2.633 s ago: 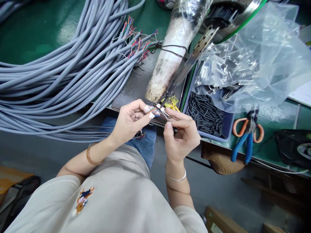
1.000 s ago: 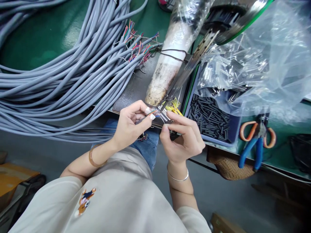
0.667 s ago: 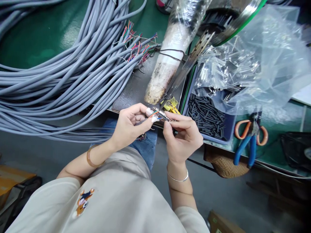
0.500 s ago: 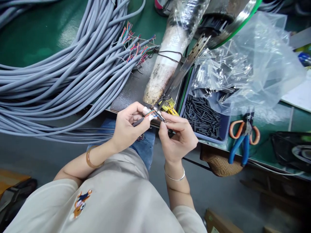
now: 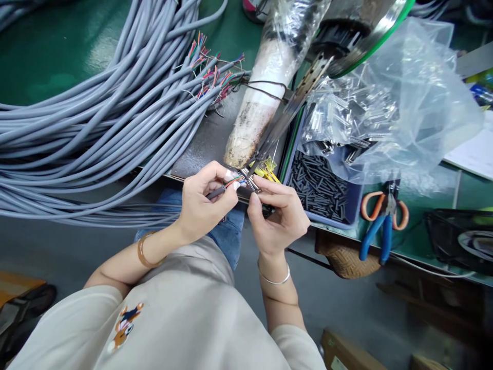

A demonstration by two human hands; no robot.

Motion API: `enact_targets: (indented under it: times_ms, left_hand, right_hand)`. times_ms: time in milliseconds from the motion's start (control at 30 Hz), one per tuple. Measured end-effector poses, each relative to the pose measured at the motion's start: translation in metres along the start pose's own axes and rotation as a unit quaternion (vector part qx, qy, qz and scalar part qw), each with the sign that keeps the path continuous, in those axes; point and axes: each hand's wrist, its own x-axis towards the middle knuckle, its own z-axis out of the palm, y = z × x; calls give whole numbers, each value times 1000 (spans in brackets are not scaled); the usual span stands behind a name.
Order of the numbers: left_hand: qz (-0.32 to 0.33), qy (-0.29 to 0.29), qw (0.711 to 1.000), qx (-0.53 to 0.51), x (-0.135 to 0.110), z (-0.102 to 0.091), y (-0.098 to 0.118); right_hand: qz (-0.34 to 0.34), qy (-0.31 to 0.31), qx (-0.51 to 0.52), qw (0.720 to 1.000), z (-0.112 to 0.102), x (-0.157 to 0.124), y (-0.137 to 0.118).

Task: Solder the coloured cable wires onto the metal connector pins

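My left hand (image 5: 208,203) pinches a grey cable (image 5: 216,192) whose thin coloured wires (image 5: 235,180) fan out toward a small metal connector (image 5: 249,180). On the connector's other end, the thumb and fingers of my right hand (image 5: 278,213) are closed. A soldering iron (image 5: 228,154) wrapped in white and clear plastic points down at the connector from above. Beside it a strand of solder runs down a perforated metal guide (image 5: 304,87) from a green-rimmed reel (image 5: 379,46). Just behind the connector lies a yellow object (image 5: 269,170), partly hidden.
Many grey cables (image 5: 96,133) with stripped ends spread over the left bench. On the right, a blue bin (image 5: 356,213) holds short black tubes (image 5: 318,187), under a clear bag (image 5: 419,103) of metal connectors. Orange-handled and blue-handled pliers (image 5: 379,226) lie at the bench edge.
The connector has turned slightly between my fingers and sits closer under the iron's lower end. My right hand has shifted a little left; both hands keep their grip.
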Motion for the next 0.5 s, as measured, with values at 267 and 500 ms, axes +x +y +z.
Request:
enact_targets:
  times_ms: [267, 500]
  left_hand:
    - [-11, 9, 1000, 9, 2, 2, 0]
    - [-23, -1, 1000, -21, 3, 1, 3]
  right_hand:
    - [14, 4, 22, 1000, 2, 4, 1]
    - [30, -3, 38, 999, 1, 5, 0]
